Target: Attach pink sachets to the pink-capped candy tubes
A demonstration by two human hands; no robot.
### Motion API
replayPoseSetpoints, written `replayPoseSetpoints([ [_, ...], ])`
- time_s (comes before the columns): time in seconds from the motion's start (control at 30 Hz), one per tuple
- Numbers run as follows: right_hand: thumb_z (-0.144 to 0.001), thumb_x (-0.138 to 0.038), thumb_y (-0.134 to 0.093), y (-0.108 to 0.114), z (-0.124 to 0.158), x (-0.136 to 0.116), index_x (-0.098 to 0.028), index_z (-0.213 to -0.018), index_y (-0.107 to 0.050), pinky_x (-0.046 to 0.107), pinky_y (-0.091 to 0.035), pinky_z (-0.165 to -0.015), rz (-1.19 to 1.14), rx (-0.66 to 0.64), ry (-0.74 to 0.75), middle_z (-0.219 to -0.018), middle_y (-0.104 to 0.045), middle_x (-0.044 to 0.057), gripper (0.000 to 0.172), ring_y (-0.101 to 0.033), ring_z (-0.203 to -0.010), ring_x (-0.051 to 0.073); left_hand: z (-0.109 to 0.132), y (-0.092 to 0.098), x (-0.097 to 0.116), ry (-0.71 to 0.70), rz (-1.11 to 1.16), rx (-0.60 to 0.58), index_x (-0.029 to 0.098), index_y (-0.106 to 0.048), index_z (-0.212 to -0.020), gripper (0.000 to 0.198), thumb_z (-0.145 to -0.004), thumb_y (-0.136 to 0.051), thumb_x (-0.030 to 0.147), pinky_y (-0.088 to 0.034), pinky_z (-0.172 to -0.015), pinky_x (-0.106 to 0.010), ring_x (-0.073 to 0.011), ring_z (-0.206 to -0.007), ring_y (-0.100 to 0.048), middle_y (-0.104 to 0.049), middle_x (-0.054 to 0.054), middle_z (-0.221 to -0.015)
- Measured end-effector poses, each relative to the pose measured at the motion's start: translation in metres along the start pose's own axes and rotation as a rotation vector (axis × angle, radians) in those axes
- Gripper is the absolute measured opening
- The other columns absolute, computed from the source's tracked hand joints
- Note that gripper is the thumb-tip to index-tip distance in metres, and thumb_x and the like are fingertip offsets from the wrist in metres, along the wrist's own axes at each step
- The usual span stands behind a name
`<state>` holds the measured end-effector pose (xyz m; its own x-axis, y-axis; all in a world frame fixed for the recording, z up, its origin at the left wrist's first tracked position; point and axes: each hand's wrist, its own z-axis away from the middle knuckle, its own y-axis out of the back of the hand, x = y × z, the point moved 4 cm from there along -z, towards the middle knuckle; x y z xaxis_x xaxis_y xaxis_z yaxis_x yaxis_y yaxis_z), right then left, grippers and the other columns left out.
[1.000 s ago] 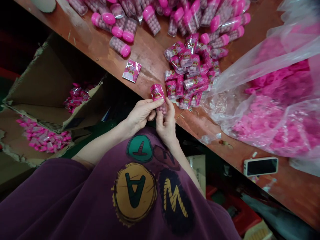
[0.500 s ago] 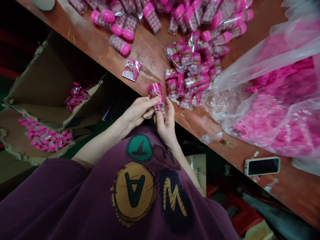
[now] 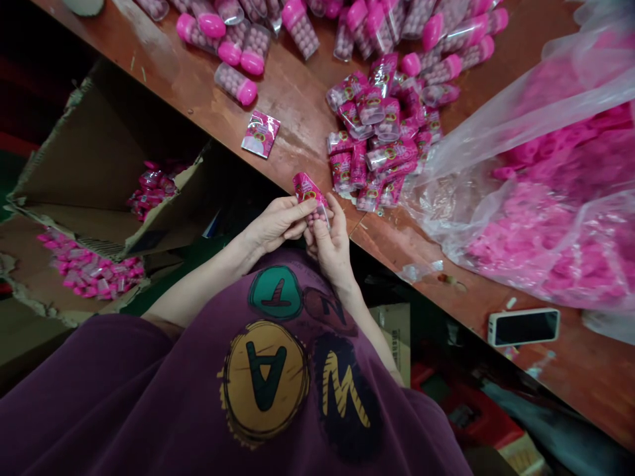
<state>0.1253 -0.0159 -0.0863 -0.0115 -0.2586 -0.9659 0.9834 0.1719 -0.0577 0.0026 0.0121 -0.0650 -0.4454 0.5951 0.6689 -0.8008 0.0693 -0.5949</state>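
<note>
Just off the table's edge, a small clear candy bottle [image 3: 319, 214] full of pink balls is held between both hands. A shiny pink printed sleeve [image 3: 308, 188] sits around its far part and sticks out past it. My left hand [image 3: 278, 223] is closed, its thumb pressing on the sleeve. My right hand [image 3: 331, 239] pinches the bottle's near end, thumb on the side facing me. Beyond my hands lies a heap of sleeved candy bottles [image 3: 389, 129]. One flat pink sleeve packet [image 3: 260, 134] rests on the table to the left.
Pink-capped candy bottles [image 3: 255, 49] crowd the back of the table [image 3: 292, 86]. At the right stands a clear plastic bag [image 3: 546, 244] of pink pieces, with a phone [image 3: 524, 327] nearby. Below the left edge, an open cardboard box [image 3: 74, 165] holds pink packages.
The sleeve now looks rounder and further down around the bottle, where before it stood flatter. My right hand has turned slightly; both hands stay at the table's edge.
</note>
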Motion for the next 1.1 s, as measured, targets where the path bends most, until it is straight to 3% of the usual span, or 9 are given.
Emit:
replayPoseSetpoints([
  [0.1,-0.1,-0.062,-0.054,0.0,-0.001,0.002,-0.036,-0.157,-0.031,0.03,-0.058,-0.059,0.027,0.001,0.024,-0.115,-0.064,0.007,0.067,-0.062,-0.069,0.014,-0.001,0.001,0.001,0.026,-0.022,0.094,0.011,-0.066,-0.076,0.039,-0.086,-0.082,0.045,-0.018,-0.04,-0.021,-0.0008,-0.035,-0.032,-0.055,0.004,-0.051],
  [0.2,-0.102,-0.058,-0.05,0.001,-0.002,0.002,-0.033,-0.16,-0.028,0.034,-0.062,-0.068,0.134,0.026,0.057,-0.115,-0.065,0.009,0.067,-0.066,-0.079,0.017,-0.001,-0.003,0.002,-0.013,-0.041,0.276,0.011,-0.064,-0.071,0.034,-0.085,-0.084,0.035,-0.017,-0.037,-0.021,-0.0001,-0.036,-0.034,-0.061,0.002,-0.058],
  [0.27,-0.103,-0.056,-0.049,0.001,-0.002,0.0,-0.033,-0.162,-0.026,0.036,-0.063,-0.073,0.197,0.023,0.067,-0.122,-0.065,0.011,0.067,-0.069,-0.087,0.019,0.0,-0.008,0.001,-0.064,-0.029,0.327,0.01,-0.067,-0.073,0.03,-0.085,-0.084,0.032,-0.019,-0.037,-0.021,0.0003,-0.038,-0.038,-0.068,-0.001,-0.067],
  [0.4,-0.101,-0.059,-0.051,0.003,-0.001,-0.007,-0.035,-0.16,-0.028,0.031,-0.056,-0.059,0.129,0.003,0.053,-0.113,-0.066,0.009,0.068,-0.063,-0.072,0.016,0.002,-0.01,-0.005,-0.074,0.017,0.227,0.01,-0.069,-0.077,0.031,-0.088,-0.082,0.036,-0.021,-0.039,-0.019,-0.0005,-0.039,-0.04,-0.068,-0.002,-0.064],
  [0.5,-0.1,-0.062,-0.054,0.004,-0.001,-0.009,-0.038,-0.158,-0.03,0.024,-0.035,-0.041,-0.08,-0.047,-0.055,-0.078,-0.056,-0.003,0.068,-0.038,-0.047,0.01,0.003,-0.004,-0.01,-0.001,0.011,0.1,0.01,-0.067,-0.076,0.036,-0.088,-0.082,0.041,-0.019,-0.039,-0.019,-0.0009,-0.037,-0.036,-0.064,-0.002,-0.057],
  [0.6,-0.097,-0.063,-0.06,0.002,-0.001,-0.011,-0.038,-0.156,-0.031,0.022,-0.021,-0.038,-0.252,-0.114,-0.141,-0.063,-0.041,-0.01,0.071,-0.023,-0.042,0.009,0.003,0.001,-0.011,0.05,-0.015,-0.008,0.008,-0.067,-0.074,0.042,-0.087,-0.082,0.045,-0.02,-0.039,-0.018,-0.0011,-0.037,-0.038,-0.064,-0.003,-0.059],
  [0.7,-0.096,-0.063,-0.061,0.002,-0.003,-0.012,-0.036,-0.154,-0.034,0.021,-0.02,-0.038,-0.32,-0.116,-0.146,-0.065,-0.047,-0.009,0.069,-0.024,-0.043,0.008,0.001,0.003,-0.008,0.051,-0.056,-0.03,0.008,-0.067,-0.074,0.044,-0.089,-0.079,0.047,-0.023,-0.04,-0.018,-0.002,-0.039,-0.042,-0.066,-0.005,-0.061],
  [0.9,-0.096,-0.062,-0.063,0.003,-0.008,-0.01,-0.036,-0.149,-0.041,0.022,-0.027,-0.038,-0.229,-0.054,-0.074,-0.064,-0.056,-0.008,0.063,-0.03,-0.04,0.007,-0.002,-0.004,0.0,-0.014,-0.032,0.08,0.011,-0.061,-0.071,0.041,-0.094,-0.076,0.043,-0.019,-0.04,-0.019,-0.0017,-0.035,-0.037,-0.061,-0.002,-0.052],
  [1.1,-0.088,-0.065,-0.07,0.008,-0.014,-0.005,-0.035,-0.154,-0.038,0.023,-0.031,-0.037,-0.126,-0.017,-0.099,-0.054,-0.051,-0.011,0.079,-0.039,-0.04,0.01,-0.003,-0.015,-0.002,0.041,0.005,0.134,0.013,-0.061,-0.073,0.039,-0.09,-0.08,0.043,-0.017,-0.039,-0.019,-0.0027,-0.034,-0.038,-0.056,0.001,-0.047],
])
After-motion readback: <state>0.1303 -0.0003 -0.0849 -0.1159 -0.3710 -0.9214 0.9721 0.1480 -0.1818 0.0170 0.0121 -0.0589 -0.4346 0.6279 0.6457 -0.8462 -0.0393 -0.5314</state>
